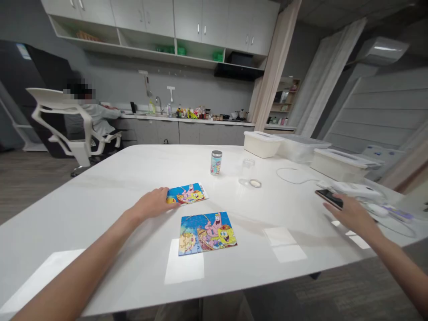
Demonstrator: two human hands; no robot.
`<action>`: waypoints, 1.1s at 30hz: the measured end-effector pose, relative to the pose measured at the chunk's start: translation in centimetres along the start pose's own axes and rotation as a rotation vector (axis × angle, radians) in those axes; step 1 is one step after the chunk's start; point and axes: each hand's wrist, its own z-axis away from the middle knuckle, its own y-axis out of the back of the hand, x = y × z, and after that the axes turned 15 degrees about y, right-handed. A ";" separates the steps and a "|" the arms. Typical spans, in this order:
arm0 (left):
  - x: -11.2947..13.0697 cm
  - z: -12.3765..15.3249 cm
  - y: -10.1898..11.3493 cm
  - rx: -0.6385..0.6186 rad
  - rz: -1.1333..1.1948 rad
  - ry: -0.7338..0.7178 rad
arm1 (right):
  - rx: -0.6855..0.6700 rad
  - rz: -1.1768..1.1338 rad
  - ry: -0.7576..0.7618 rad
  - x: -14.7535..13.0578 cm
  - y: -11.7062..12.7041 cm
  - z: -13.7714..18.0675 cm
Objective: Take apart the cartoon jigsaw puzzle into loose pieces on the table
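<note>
A cartoon picture card [189, 194] lies on the table with its left end under my left hand [155, 204], whose thumb runs along the near edge. Nearer to me is an assembled jigsaw puzzle [209, 232] with the same cartoon scene, flat on the tabletop and touched by neither hand. Far to the right, my right hand [354, 211] is closed around a dark smartphone [329, 197], its thumb on the near side. Behind the card stands a printed tin [216, 163] with a grey lid. To its right are a clear jar [246, 171] and a round lid [256, 183].
White storage boxes [262, 145] and a clear bin [299, 148] line the table's far right. A white cable [294, 182] and a power strip [354, 189] lie near the phone. Beyond the white table [133, 178], a person [96, 118] sits on a white chair [62, 120].
</note>
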 end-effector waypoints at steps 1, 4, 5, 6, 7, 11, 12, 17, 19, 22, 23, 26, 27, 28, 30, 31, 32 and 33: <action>-0.1 -0.1 0.0 -0.025 0.012 0.005 | 0.031 -0.039 0.074 -2.2 0.0 0.1; -0.3 -0.2 0.0 -0.033 0.043 -0.012 | 0.059 -0.207 0.283 -10.1 0.0 0.0; -0.3 -0.2 -0.1 -0.029 0.050 -0.019 | 0.023 -0.269 0.359 -12.8 0.1 -0.1; -0.3 -0.3 -0.1 -0.029 0.056 -0.024 | -0.023 -0.328 0.439 -15.6 0.1 -0.3; -0.3 -0.3 -0.1 -0.027 0.061 -0.026 | -0.065 -0.380 0.510 -18.2 0.1 -0.6; -0.4 -0.5 -0.3 0.024 0.087 -0.030 | -0.186 -0.521 0.741 -27.5 -0.8 -3.0; -0.4 -0.5 -0.4 0.046 0.099 -0.036 | -0.204 -0.544 0.787 -29.4 -1.4 -3.7; -0.2 -0.4 -1.1 0.138 0.199 -0.084 | -0.252 -0.679 0.762 -35.3 -5.2 -6.6; 0.2 -0.2 -1.2 0.177 0.245 -0.132 | -0.252 -0.772 0.717 -35.7 -6.3 -6.6; 1.1 0.2 -0.8 0.302 0.272 -0.262 | -0.239 -0.917 0.657 -35.2 -7.0 -5.8; 1.3 0.4 -0.7 0.359 0.274 -0.305 | -0.236 -0.968 0.627 -35.0 -7.1 -5.5; 1.7 0.7 -0.2 0.508 0.291 -0.421 | -0.235 -1.131 0.475 -34.8 -7.3 -5.1; 1.7 0.8 -0.1 0.538 0.300 -0.460 | -0.246 -1.190 0.418 -34.8 -7.5 -5.2; 1.7 0.9 -0.1 0.556 0.308 -0.500 | -0.265 -1.254 0.368 -34.9 -7.8 -5.4; 1.5 1.0 -0.1 0.560 0.319 -0.571 | -0.313 -1.398 0.297 -34.9 -8.3 -5.8; 1.5 0.9 -0.2 0.551 0.326 -0.593 | -0.327 -1.466 0.266 -34.9 -8.5 -6.0; 1.4 0.8 -0.3 0.540 0.338 -0.604 | -0.334 -1.526 0.235 -34.8 -8.7 -6.2; 1.4 0.7 -0.5 0.529 0.356 -0.606 | -0.334 -1.570 0.197 -34.7 -8.8 -6.4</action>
